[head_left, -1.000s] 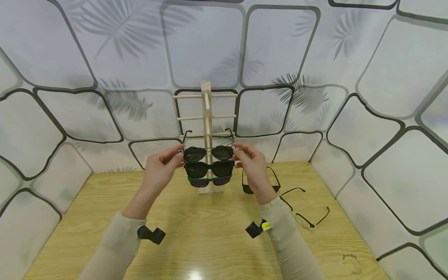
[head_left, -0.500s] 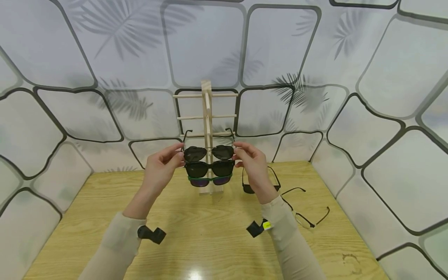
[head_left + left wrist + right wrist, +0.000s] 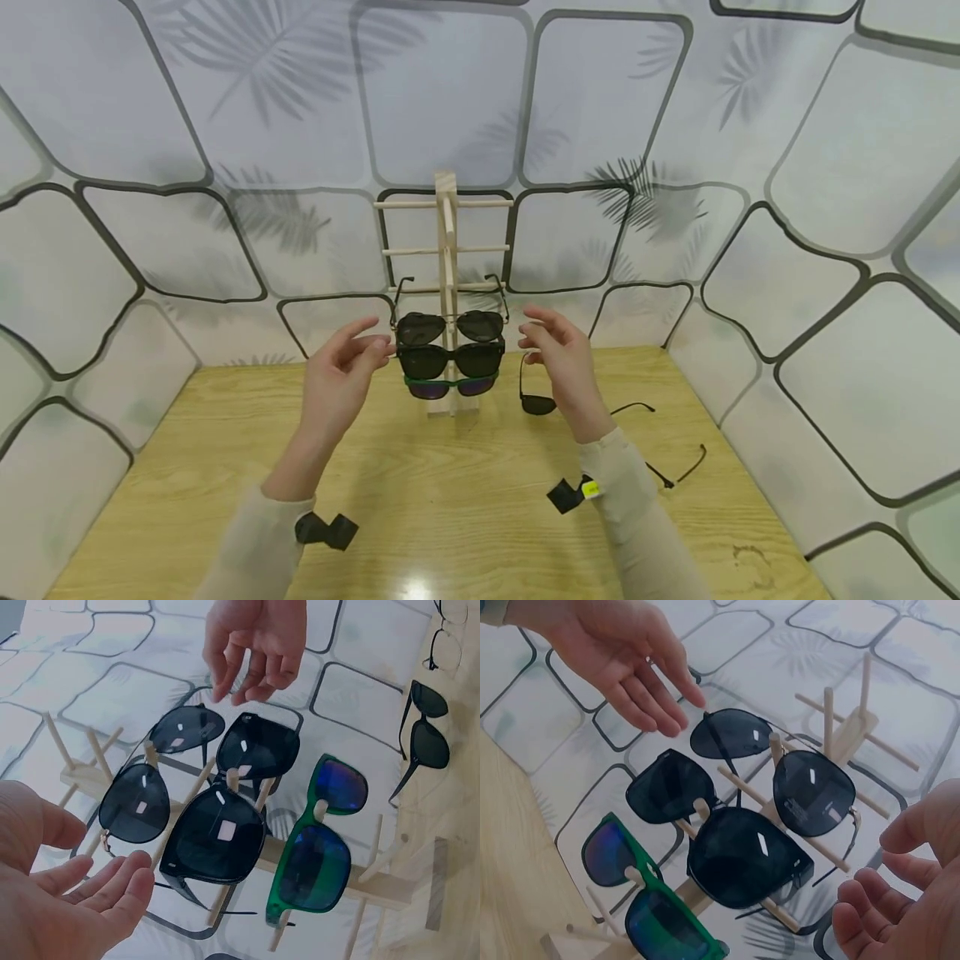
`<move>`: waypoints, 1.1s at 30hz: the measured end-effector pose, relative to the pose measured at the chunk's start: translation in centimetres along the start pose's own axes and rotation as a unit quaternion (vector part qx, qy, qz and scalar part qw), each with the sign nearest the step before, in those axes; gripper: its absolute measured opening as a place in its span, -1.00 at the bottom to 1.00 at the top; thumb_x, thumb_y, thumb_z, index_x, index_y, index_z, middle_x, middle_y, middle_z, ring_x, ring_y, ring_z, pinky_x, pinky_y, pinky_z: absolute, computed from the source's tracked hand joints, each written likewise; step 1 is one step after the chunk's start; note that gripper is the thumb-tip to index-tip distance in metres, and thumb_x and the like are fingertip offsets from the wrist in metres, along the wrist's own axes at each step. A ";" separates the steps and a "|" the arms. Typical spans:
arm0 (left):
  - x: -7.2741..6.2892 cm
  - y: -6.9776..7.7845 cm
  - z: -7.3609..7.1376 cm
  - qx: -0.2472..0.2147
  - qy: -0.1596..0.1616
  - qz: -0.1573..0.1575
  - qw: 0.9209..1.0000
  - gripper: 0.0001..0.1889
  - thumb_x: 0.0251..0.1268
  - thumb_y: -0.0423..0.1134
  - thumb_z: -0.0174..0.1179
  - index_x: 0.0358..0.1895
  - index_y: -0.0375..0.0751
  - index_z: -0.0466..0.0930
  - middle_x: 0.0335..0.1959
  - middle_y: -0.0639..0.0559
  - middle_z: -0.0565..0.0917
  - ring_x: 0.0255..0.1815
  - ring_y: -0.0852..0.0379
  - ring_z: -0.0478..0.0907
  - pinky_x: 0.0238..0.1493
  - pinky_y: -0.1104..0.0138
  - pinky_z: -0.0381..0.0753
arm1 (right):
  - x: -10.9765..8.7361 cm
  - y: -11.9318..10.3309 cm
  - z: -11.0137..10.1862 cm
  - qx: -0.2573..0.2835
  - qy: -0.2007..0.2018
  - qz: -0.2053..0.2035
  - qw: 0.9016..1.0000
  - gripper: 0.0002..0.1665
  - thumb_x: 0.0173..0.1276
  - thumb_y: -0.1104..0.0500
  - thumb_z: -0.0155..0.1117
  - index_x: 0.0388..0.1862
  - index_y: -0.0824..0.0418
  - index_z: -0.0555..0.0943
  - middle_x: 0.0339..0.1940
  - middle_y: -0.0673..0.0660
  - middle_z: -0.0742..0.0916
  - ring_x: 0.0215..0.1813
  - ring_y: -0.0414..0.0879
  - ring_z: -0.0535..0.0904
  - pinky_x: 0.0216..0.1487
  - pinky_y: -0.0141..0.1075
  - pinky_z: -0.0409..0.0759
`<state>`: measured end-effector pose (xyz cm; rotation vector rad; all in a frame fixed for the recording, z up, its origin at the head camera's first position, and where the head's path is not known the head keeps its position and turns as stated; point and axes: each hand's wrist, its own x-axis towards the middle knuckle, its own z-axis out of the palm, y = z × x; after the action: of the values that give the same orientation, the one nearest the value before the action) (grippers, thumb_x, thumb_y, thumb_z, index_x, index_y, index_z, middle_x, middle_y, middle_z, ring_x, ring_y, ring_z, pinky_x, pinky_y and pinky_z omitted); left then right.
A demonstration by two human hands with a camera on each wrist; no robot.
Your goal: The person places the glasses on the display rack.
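Three sunglasses (image 3: 472,361) on wooden stand (image 3: 447,250), fingers (image 3: 131,900) nearby

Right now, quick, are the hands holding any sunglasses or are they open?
Left hand: open, holding nothing.
Right hand: open, holding nothing.

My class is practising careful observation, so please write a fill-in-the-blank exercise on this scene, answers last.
1. The stand holds ____ pairs of sunglasses.
2. Its lowest pair has a ____ frame.
3. In the head view, loose sunglasses lie on the table to the ____ of the stand.

Missing words: three; green; right.
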<state>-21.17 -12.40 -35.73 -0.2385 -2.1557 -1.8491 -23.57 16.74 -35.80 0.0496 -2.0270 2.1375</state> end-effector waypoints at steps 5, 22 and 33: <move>-1.6 -0.5 0.5 -0.012 0.013 0.004 1.000 -0.70 0.60 -0.37 0.18 0.28 -0.28 0.65 0.05 -0.43 0.74 -0.14 0.40 0.77 0.01 0.45 0.75 | 0.0 0.6 -1.1 -0.013 0.012 0.009 1.000 -0.65 0.59 0.24 0.25 0.28 0.24 0.65 -0.19 -0.10 0.74 -0.17 -0.14 0.71 -0.20 -0.34 0.70; -6.2 -1.7 5.0 -0.063 -0.057 0.036 0.996 -0.77 0.52 -0.45 0.23 0.14 -0.37 0.70 -0.06 -0.31 0.78 -0.11 0.20 0.79 -0.10 0.41 0.75 | -0.4 2.7 -3.9 -0.035 0.043 0.033 0.998 -0.68 0.58 0.25 0.25 0.24 0.27 0.66 -0.23 -0.14 0.75 -0.21 -0.20 0.69 -0.22 -0.35 0.70; -7.9 -3.3 8.6 -0.074 -0.123 0.028 0.989 -0.74 0.53 -0.39 0.25 0.18 -0.31 0.69 -0.01 -0.26 0.77 -0.02 0.12 0.78 0.04 0.40 0.74 | -0.8 4.8 -7.3 -0.079 0.065 0.055 0.993 -0.65 0.60 0.18 0.25 0.26 0.28 0.66 -0.23 -0.19 0.76 -0.18 -0.19 0.71 -0.19 -0.32 0.71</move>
<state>-15.71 -3.95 -42.49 -0.5824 -2.1389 -2.0427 -22.80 23.70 -41.15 -0.2234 -2.1591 1.9743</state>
